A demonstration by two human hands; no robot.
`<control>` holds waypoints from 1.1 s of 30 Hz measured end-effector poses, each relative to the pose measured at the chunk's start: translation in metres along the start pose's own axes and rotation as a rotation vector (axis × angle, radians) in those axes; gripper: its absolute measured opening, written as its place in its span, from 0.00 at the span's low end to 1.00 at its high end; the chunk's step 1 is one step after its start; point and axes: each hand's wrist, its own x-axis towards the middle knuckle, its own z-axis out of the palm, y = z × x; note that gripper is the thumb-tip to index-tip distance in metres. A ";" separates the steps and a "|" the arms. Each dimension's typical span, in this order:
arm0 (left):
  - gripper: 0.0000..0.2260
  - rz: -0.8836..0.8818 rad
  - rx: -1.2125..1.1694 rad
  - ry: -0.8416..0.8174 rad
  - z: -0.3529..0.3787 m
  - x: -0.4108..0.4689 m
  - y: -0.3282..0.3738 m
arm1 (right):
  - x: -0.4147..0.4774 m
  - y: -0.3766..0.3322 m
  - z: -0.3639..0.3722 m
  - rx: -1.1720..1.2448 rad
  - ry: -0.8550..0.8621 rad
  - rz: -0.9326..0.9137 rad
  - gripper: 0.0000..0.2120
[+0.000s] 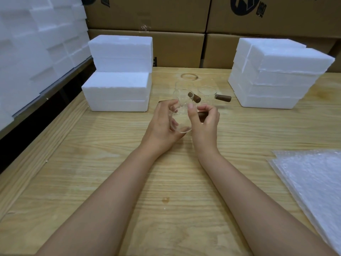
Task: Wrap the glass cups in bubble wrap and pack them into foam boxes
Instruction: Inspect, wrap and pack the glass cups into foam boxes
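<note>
- Clear glass: I see one glass cup point(181, 120) held above the wooden table point(129, 163), the left hand point(162, 124) curled around its side, the right hand point(204, 122) pinching its brown handle point(202, 114).
- Just beyond my fingertips, more cups point(206, 93) with wooden handles stand on the table.
- Foam boxes point(118, 91) are stacked beyond and left of the left hand, another stack point(273, 76) beyond and right of the right.
- Bubble wrap sheets point(313, 182) lie near and right of the right forearm.
- Cardboard cartons point(177, 15) line the back.
</note>
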 end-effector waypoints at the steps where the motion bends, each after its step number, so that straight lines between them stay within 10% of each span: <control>1: 0.32 0.015 0.031 -0.004 0.000 -0.001 0.000 | 0.000 0.000 0.001 -0.007 -0.013 0.012 0.15; 15: 0.28 -0.106 -0.068 0.029 -0.004 0.002 0.001 | -0.005 -0.006 0.002 -0.364 -0.205 -0.121 0.37; 33: 0.25 -0.172 -0.361 0.068 -0.006 0.006 0.006 | -0.002 -0.012 -0.004 -0.163 -0.215 -0.162 0.04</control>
